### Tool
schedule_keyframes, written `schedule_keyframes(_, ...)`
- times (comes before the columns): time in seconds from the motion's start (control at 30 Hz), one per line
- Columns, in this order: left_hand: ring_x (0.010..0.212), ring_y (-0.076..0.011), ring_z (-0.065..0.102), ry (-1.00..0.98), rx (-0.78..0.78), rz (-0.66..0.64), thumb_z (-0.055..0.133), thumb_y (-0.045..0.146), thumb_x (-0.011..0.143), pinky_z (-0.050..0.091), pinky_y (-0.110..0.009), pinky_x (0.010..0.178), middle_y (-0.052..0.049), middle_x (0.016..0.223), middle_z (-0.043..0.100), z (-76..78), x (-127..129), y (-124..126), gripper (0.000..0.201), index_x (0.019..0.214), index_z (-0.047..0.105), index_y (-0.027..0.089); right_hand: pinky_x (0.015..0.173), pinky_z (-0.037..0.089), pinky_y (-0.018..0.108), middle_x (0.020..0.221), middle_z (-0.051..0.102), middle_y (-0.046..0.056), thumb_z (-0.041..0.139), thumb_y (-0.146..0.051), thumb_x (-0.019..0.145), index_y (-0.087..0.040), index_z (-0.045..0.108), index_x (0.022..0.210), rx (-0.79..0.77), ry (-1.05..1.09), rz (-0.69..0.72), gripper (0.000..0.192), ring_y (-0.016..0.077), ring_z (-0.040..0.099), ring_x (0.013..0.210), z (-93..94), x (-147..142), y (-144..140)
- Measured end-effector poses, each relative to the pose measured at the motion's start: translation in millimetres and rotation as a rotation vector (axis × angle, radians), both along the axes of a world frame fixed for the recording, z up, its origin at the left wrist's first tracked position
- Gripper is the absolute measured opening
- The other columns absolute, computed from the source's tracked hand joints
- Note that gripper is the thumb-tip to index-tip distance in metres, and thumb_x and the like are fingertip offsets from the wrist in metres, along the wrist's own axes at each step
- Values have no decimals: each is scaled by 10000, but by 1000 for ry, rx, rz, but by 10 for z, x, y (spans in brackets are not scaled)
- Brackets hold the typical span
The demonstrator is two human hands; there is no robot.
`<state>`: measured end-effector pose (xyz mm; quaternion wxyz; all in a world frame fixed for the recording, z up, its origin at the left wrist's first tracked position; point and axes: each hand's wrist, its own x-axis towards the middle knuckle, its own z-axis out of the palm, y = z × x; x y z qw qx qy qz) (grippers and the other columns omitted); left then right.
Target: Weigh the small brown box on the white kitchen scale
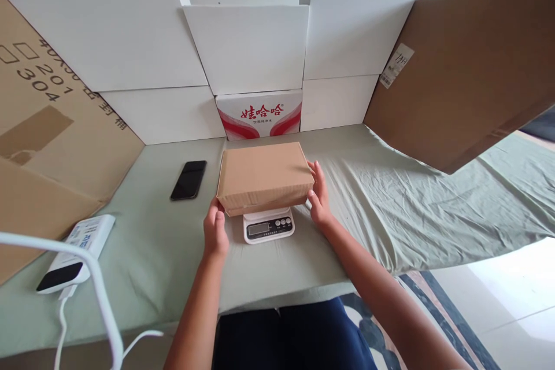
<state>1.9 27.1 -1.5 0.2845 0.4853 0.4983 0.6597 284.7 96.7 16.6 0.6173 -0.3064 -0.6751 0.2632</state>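
Note:
A closed brown cardboard box (263, 170) is held between my two hands, right over a white kitchen scale (269, 237). The scale's display and buttons show in front of the box, while its weighing plate is mostly hidden beneath. Whether the box rests on the plate or hovers just above it, I cannot tell. My left hand (215, 228) grips the box's near left corner, thumb in front. On the opposite side, my right hand (319, 193) has its fingers against the right end and its thumb at the near corner.
A black phone (188, 180) lies on the green cloth (160, 254), left of the box. Farther left are a white power bank (78, 251) and a white cable (93, 266). White boxes (255, 49) line the back; large cardboard panels (468, 75) stand at both sides.

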Motion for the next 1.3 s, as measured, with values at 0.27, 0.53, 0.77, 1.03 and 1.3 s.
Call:
schedule_keyframes(0.27,1120,-329,696,14,-24,6,527,797,886,529,-420,954,-148,1161,742,56,14,-7,728,1219,686,170,1194,458,583,1675,409,81,436,-695,1017,-407,266,1666,-33,-11,-10,730,352,483,1508,20,6,-6)
schedule_keyframes(0.53,1157,-340,688,15,-31,-4,521,816,875,518,-430,990,-153,1203,739,88,41,-31,773,1277,684,177,1255,380,610,1661,465,59,376,-725,1020,-382,339,1647,-6,-136,-90,716,351,401,1567,99,24,-44)
schedule_keyframes(0.77,1259,-362,665,-18,-35,-12,548,823,861,503,-451,1069,-170,1297,725,102,48,-57,812,1344,676,183,1283,353,607,1687,443,44,398,-703,1028,-387,341,1646,-11,-131,-87,696,340,409,1573,82,3,-49)
schedule_keyframes(1.03,1405,-353,586,-103,24,-26,591,771,876,483,-443,1139,-169,1402,688,291,54,-45,742,1343,690,203,1262,385,584,1601,527,71,438,-692,1016,-342,431,1578,-89,-62,-50,662,354,475,1504,333,-39,3)
schedule_keyframes(1.3,1364,-312,622,-160,37,-28,611,813,841,487,-421,1125,-168,1398,687,409,-88,1018,744,1277,684,216,1310,315,541,1657,437,80,370,-761,988,-304,348,1593,-83,-26,-31,759,314,395,1554,412,-337,875)
